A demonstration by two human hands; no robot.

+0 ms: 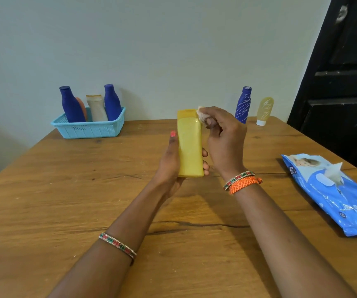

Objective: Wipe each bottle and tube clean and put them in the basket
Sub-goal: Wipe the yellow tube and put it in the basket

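At the far left of the wooden tabletop (65, 190), close to the wall, sits a light blue basket (89, 129). Four containers stand in it: a dark blue bottle (70, 105) at the left, an orange container (82, 108) partly hidden behind it, a whitish tube (97, 108) in the middle, and a second dark blue bottle (112, 102) at the right.

In the middle of the scene, the left hand (171, 160) grips a yellow bottle (190, 147) by its lower part, thumb up along the left side and fingertips wrapped round the right edge. The bottle is held upright above the tabletop, cap end up. The right hand (224, 138) pinches a crumpled wipe (202, 115) in curled fingers and presses it against the bottle's upper right edge, near the cap. Both wrists wear beaded bangles, and the right one also carries an orange woven band.

Farther right, at the far edge, a blue patterned bottle (243, 105) stands upright, and just beside it a pale yellow tube (264, 110) stands on its white cap. At the right edge of the tabletop, nearer, lies a blue pack of wipes (334, 196) with one sheet poking out of its opening.
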